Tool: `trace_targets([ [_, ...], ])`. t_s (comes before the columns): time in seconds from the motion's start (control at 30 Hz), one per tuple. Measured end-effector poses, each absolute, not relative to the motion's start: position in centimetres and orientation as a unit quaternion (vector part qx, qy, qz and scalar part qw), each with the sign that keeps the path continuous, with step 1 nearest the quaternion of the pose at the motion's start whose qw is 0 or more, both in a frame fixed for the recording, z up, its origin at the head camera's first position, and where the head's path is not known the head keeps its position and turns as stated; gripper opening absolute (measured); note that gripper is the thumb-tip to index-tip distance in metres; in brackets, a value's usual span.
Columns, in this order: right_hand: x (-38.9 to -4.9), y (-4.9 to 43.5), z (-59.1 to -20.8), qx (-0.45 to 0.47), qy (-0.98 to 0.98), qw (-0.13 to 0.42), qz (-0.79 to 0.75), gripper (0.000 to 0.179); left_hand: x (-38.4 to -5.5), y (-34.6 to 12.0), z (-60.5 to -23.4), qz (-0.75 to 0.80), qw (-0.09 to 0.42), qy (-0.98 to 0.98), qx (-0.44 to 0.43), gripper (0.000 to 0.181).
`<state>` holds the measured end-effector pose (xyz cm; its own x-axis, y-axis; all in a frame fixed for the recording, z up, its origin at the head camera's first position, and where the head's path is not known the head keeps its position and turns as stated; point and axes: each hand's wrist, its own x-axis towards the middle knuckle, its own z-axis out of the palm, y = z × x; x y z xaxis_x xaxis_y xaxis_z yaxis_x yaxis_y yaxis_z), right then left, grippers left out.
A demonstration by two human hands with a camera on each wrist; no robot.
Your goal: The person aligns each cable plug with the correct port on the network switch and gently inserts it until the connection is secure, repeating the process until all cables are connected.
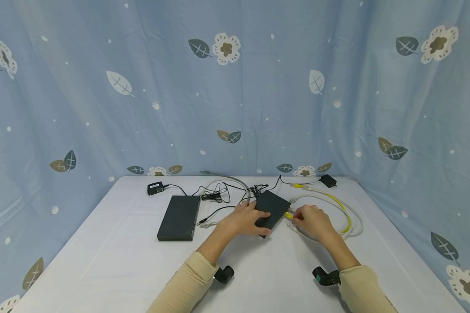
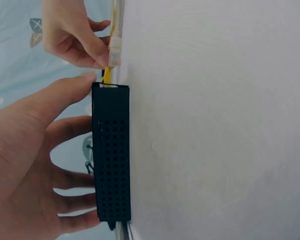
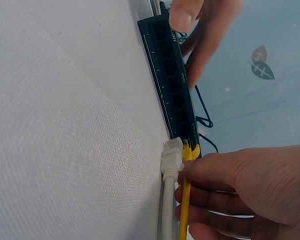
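Right grip (image 3: 255,182) pinches yellow plug (image 3: 191,152); left grip (image 1: 246,219) lies spread on number-marked black box (image 3: 171,85).

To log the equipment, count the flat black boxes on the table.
2: one box lies toward the left of the table; the other box is under the left hand. None seems hidden.

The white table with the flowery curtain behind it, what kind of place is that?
Probably an indoor work spot for gadgets: the flowery blue curtain closes it in, and the white table holds a black box and cables.
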<state>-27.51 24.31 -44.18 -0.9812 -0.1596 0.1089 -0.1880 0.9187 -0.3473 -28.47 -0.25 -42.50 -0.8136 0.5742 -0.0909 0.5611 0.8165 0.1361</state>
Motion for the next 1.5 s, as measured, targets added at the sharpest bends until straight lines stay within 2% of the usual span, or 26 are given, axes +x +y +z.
trace_targets([
  [0.33, -27.42, 24.32, -44.5, 0.09, -0.978, 0.039, 0.183, 0.009, -28.02, 0.23, -42.64, 0.04, 0.071, 0.949, 0.303, 0.063],
  [0.7, -27.46, 24.29, -44.36, 0.108, -0.978, 0.062, 0.17, 0.007, -28.43, 0.31, -43.07, 0.075, 0.073, 0.949, 0.296, 0.066],
  [1.27, -27.36, 23.62, -44.31, 0.12, -0.978, 0.105, 0.138, 0.01, -28.35, 0.65, -42.78, 0.042, 0.062, 0.95, 0.303, 0.062],
  [1.5, -27.2, 23.4, -44.22, 0.113, -0.978, 0.106, 0.136, 0.011, -28.46, 0.77, -42.88, 0.035, 0.056, 0.95, 0.304, 0.062],
])
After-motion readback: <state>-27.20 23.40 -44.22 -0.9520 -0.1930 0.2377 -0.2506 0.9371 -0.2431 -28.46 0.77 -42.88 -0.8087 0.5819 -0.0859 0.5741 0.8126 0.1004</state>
